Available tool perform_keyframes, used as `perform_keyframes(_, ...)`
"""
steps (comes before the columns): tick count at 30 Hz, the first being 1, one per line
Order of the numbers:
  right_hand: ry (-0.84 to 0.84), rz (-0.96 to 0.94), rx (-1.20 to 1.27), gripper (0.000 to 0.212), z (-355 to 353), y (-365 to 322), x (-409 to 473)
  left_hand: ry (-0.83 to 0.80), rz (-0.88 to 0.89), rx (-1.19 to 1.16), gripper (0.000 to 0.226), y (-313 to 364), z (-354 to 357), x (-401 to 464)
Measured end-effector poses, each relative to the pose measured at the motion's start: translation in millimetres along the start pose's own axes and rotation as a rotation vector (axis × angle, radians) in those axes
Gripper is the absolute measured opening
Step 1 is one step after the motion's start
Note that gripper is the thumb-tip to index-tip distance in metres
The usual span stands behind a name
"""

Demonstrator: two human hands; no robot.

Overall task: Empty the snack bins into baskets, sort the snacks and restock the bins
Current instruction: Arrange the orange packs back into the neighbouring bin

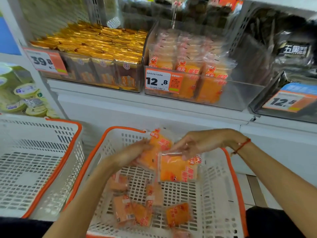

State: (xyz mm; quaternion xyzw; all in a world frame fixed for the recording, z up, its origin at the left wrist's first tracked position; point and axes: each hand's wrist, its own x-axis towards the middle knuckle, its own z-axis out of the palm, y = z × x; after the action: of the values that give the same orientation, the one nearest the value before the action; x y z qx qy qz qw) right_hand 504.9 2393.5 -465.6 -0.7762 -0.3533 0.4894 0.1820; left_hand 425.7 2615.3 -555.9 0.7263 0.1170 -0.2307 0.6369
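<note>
Both my hands grip orange plastic snack packets over the white slotted basket [214,186]: left hand [132,155] on the upper packet [159,143], right hand [193,145] pinching the lower packet [176,169], long axis crosswise.

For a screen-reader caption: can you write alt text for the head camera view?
Two hands, left hand and right hand, hold orange snack packets over a white basket with more packets inside. An empty basket sits to its left; shelf bins above hold orange and gold snacks.
</note>
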Motion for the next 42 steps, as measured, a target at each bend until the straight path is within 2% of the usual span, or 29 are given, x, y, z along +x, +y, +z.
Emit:
perform_keyframes(2,0.038,0.011,-0.039,0.042,1.1,-14.5,-4.8,-0.099,0.015,0.110,0.080,8.6,10.1,-6.5)
perform_keyframes(4,0.264,-0.067,-0.002,0.034,3.3,-19.8,-6.6,-0.216,0.024,0.129,0.080,17.1,21.8,-11.3)
perform_keyframes(6,0.511,-0.148,0.057,0.033,7.7,-20.2,-10.1,-0.280,0.050,0.149,0.069,32.1,34.8,-26.6)
perform_keyframes(8,0.668,-0.173,0.136,0.041,13.9,-16.0,-12.6,-0.290,0.057,0.140,0.069,35.8,40.2,-39.4)
perform_keyframes(11,0.971,-0.170,0.291,0.046,23.1,-17.7,-20.4,-0.240,0.076,0.012,0.098,26.0,39.9,-41.5)
perform_keyframes(13,1.149,-0.101,0.486,0.051,27.5,-24.9,-30.9,-0.155,0.126,-0.111,0.100,30.5,43.5,-39.0)
perform_keyframes(14,1.148,-0.054,0.584,0.057,29.8,-28.0,-35.0,-0.097,0.158,-0.160,0.097,33.8,46.8,-34.9)
perform_keyframes(17,0.984,-0.033,0.712,0.067,39.8,-32.3,-37.1,-0.008,0.256,-0.350,0.091,53.5,63.1,-25.4)
perform_keyframes(20,0.971,-0.194,0.625,0.061,42.7,-34.3,-40.5,-0.032,0.322,-0.502,0.066,81.1,83.3,-23.1)
perform_keyframes(23,0.900,-0.299,0.487,0.067,30.4,-36.3,-58.9,-0.013,0.392,-0.505,0.059,106.5,92.1,-22.3)
perform_keyframes(24,0.874,-0.311,0.440,0.069,25.9,-36.6,-65.8,-0.006,0.423,-0.453,0.062,113.2,93.6,-23.8)
perform_keyframes(25,0.872,-0.325,0.386,0.071,21.4,-35.9,-72.5,-0.006,0.442,-0.382,0.076,118.9,94.1,-24.5)
perform_keyframes(27,0.909,-0.350,0.305,0.075,9.8,-32.4,-86.2,0.003,0.450,-0.268,0.130,125.5,90.1,-20.4)
perform_keyframes(28,0.922,-0.354,0.285,0.076,2.7,-29.4,-93.9,-0.013,0.469,-0.218,0.135,129.1,87.2,-21.6)
perform_keyframes(31,0.909,-0.348,0.236,0.077,-19.4,-19.3,-117.9,-0.015,0.536,-0.161,0.083,146.2,72.3,-22.1)
perform_keyframes(34,0.856,-0.372,0.200,0.077,-41.1,-11.3,-138.6,0.028,0.594,-0.052,0.076,179.5,58.8,-15.9)
perform_keyframes(38,0.873,-0.388,0.026,0.078,-74.6,-12.6,-149.6,-0.061,0.625,0.247,0.049,230.3,62.2,-14.4)
perform_keyframes(40,0.922,-0.398,-0.031,0.080,-89.9,-11.4,-150.1,-0.012,0.677,0.299,0.048,244.8,65.2,-6.9)
perform_keyframes(42,1.054,-0.412,-0.037,0.077,-98.4,-3.6,-149.1,0.054,0.752,0.275,0.056,253.5,66.3,1.8)
